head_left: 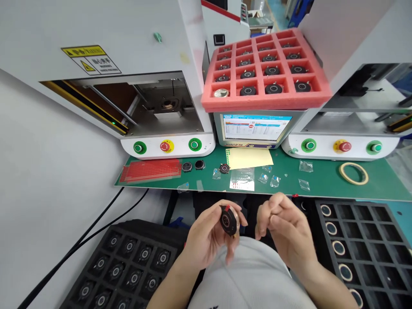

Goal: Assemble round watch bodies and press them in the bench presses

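Note:
My left hand [209, 236] is closed round a smartwatch body [228, 220], held tilted in front of my lap. Its round black back with a sensor ring faces up, and a small red strip [227, 207] lies at its upper edge. To the right and apart from it, my right hand [285, 225] has thumb and fingertips pinched together. Whatever may be between those fingertips is too small or hidden to make out. Beyond my hands, another watch body [224, 168] lies on the green bench top [206, 182], near two more dark watch bodies [193, 165].
Red strip sheets [151, 170], a yellow sheet [249, 158], small plastic bags [275, 181] and a tape roll [353, 173] lie on the bench. A pink foam tray [267, 101] rests above a monitor [252, 127] between two machines. Black trays [174, 240] [363, 240] flank me.

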### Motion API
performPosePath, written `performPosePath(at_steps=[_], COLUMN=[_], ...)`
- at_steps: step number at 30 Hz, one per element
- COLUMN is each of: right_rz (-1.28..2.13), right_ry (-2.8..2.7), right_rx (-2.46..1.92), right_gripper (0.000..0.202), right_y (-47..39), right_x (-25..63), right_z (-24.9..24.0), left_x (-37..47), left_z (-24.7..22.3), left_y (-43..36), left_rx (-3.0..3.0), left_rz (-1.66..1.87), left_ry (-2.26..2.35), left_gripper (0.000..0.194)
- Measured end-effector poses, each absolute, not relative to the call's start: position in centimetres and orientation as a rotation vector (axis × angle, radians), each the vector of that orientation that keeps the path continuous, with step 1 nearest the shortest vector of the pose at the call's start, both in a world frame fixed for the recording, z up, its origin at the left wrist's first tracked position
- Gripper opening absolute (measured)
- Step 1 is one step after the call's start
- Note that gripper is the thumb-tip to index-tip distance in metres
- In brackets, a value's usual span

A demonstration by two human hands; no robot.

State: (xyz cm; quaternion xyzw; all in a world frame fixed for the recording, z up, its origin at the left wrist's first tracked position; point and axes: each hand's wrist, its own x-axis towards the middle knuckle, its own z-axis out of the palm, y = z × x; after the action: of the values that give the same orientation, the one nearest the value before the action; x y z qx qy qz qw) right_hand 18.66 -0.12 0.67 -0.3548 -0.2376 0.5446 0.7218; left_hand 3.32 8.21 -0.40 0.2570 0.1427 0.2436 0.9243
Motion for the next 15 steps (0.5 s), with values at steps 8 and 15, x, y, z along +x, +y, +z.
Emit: performPosePath(at_steps=[8,15], right_rz=[0.941,0.817], right_ry=[-0.698,-0.754], right_rx=[-0.973,-1.030], right_gripper=[0.007,0.019], right_y=[-0.3,1.6], right_x=[18.0,15.7], right_z=[-0.5,-1.3], left_x=[3.9,3.6], left_z=[-1.0,-2.4], left_y=[7.7,7.9], left_rx=[0.616,0.810], left_rz=[0.563,0.610], left_ry=[0.485,0.815], left_gripper=[0.022,0.025])
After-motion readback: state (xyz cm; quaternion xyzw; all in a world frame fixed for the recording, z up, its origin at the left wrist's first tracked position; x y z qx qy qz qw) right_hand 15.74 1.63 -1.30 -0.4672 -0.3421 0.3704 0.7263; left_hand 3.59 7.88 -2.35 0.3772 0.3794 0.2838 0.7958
